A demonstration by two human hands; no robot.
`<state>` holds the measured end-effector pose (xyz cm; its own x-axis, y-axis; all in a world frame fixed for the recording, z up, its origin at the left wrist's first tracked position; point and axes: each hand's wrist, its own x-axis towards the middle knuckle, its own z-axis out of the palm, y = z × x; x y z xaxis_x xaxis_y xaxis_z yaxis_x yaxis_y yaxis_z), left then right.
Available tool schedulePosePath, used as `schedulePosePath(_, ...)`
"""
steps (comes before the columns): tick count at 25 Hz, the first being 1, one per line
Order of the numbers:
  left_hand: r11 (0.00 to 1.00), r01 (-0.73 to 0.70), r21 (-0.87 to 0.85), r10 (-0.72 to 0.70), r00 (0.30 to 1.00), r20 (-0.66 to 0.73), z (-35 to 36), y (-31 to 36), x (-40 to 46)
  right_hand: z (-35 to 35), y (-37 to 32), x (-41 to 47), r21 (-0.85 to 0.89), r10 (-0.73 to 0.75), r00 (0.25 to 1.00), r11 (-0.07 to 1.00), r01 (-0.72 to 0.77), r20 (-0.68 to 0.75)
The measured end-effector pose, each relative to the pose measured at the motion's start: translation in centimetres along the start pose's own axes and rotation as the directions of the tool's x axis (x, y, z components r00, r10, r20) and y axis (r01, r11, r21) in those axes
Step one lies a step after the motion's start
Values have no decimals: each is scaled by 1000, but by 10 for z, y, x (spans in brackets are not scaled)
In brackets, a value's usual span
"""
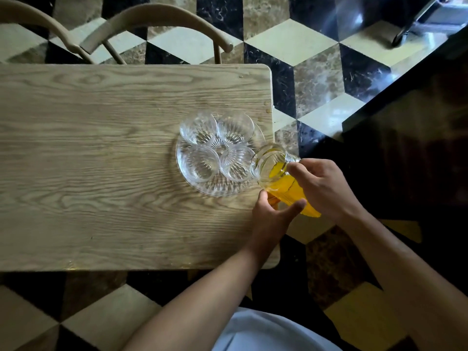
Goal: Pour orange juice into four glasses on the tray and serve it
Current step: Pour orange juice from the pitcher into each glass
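Observation:
A round clear glass tray [212, 190] lies near the right end of the wooden table [101, 160]. Several ribbed clear glasses stand on it, all without juice: far left [198, 128], far right [235, 127], near left [200, 162], near right [236, 162]. A glass jug of orange juice [278, 178] is tilted, its mouth over the tray's right rim beside the near right glass. My right hand [321, 186] grips the jug from above. My left hand [272, 215] supports it from below. No juice is seen leaving the spout.
Two wooden chairs [157, 24] stand at the table's far side. The table's right edge lies just beyond the tray. A dark cabinet [405, 127] stands to the right on a patterned tile floor.

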<state>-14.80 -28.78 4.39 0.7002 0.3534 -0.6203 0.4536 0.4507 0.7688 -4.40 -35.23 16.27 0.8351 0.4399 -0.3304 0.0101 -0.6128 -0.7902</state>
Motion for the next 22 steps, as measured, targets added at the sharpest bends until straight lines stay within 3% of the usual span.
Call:
schedulePosePath(14, 982, 77, -175, -67, 996, 59, 10, -8, 5, 5, -11, 21, -234, 50, 998, 971, -38, 44)
schedulePosePath(22, 984, 91, -151, -85, 995, 42, 14, -10, 7, 10, -18, 28, -338, 37, 999, 941, -22, 38)
